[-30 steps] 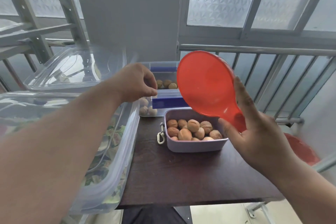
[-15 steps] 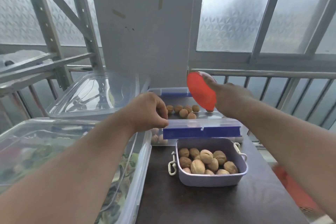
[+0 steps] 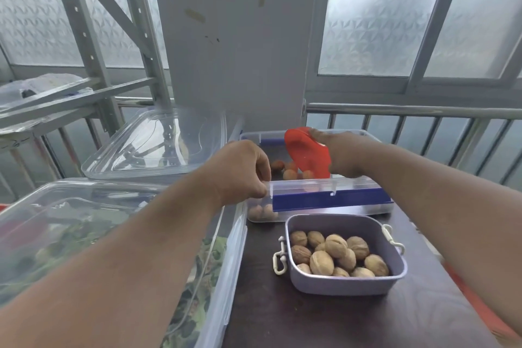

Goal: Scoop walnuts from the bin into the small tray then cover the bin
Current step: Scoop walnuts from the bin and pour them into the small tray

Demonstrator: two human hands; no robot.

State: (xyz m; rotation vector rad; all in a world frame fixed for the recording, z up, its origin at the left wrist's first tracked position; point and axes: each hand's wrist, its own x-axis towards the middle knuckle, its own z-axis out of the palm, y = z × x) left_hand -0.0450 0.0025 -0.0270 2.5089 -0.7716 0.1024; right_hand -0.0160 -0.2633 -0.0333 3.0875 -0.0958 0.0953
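The clear walnut bin with blue clasps stands at the back of the dark table, its top open. My right hand grips a red scoop and holds it down inside the bin, above the walnuts in the bin. My left hand pinches the bin's near left rim corner. In front of the bin sits the small lilac tray, holding several walnuts. The bin's clear lid lies to the left, on top of another container.
A large clear lidded container with leafy contents fills the left side. The dark table extends toward me. A white pillar, metal railing and a grey metal rack stand behind.
My right hand carried the red scoop from above the tray back into the bin. My left hand kept its pinch on the bin's rim. The camera view tilted up.
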